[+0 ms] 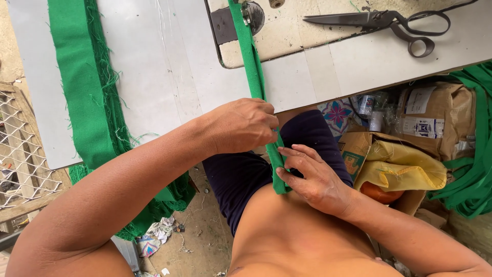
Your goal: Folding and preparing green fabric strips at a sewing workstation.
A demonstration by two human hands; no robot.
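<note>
Two hands meet on one narrow green strip (254, 72) just below the table (169, 66) edge. Nearest us, our right hand (313, 177) lies over the strip's lower end above the lap, fingers (300, 154) spread and pressing the fold flat, the thumb on the cloth; it is not clenched, only resting on the strip. Just above it, touching distance away, our left hand (245, 124) is closed on the strip, fingertips pinching it at the table edge. From there the strip runs taut up across the table to the presser foot (247, 15) of the sewing machine, whose cream bed (287, 36) is set into the tabletop. Beyond, on that bed at the right, we see black scissors (394, 23), blades shut and pointing left. Far left on the table lies a wide band of green cloth (82, 87) with frayed edges, hanging over the near edge. Right of our knee stand cardboard boxes (435, 118) with yellow fabric (405, 166), and more green strips (474, 169) are piled beside them.
</note>
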